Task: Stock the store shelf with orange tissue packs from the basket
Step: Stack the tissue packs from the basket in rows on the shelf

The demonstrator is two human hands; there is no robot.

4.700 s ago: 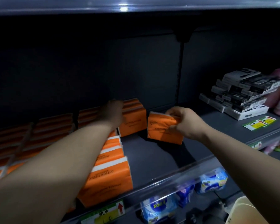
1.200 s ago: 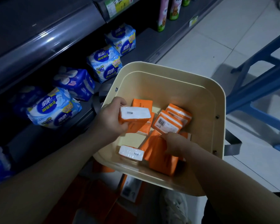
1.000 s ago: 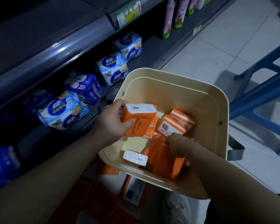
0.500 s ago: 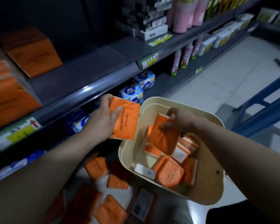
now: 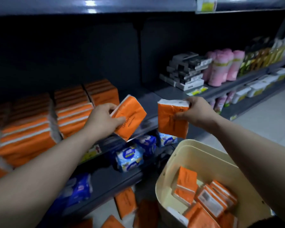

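Note:
My left hand [image 5: 104, 120] grips a tilted orange tissue pack [image 5: 130, 117] in front of the grey shelf's [image 5: 146, 99] front edge. My right hand [image 5: 197, 111] pinches a second orange pack [image 5: 169, 125] by its top right corner, hanging upright above the basket. The cream basket [image 5: 187, 155] stands at the lower right with several orange packs [image 5: 204, 196] inside. Rows of orange packs [image 5: 69, 111] fill the left part of the shelf.
Bare dark shelf surface lies right of the stocked rows. Black-and-white boxes [image 5: 186, 71] and pink rolls [image 5: 224, 68] stand farther right. Blue packs [image 5: 130, 158] sit on the lower shelf. Several orange packs [image 5: 125, 203] lie on the floor by the basket.
Both hands have lifted their orange packs out of the basket and up to the level of the shelf. The view has swung upward from the basket to the shelf.

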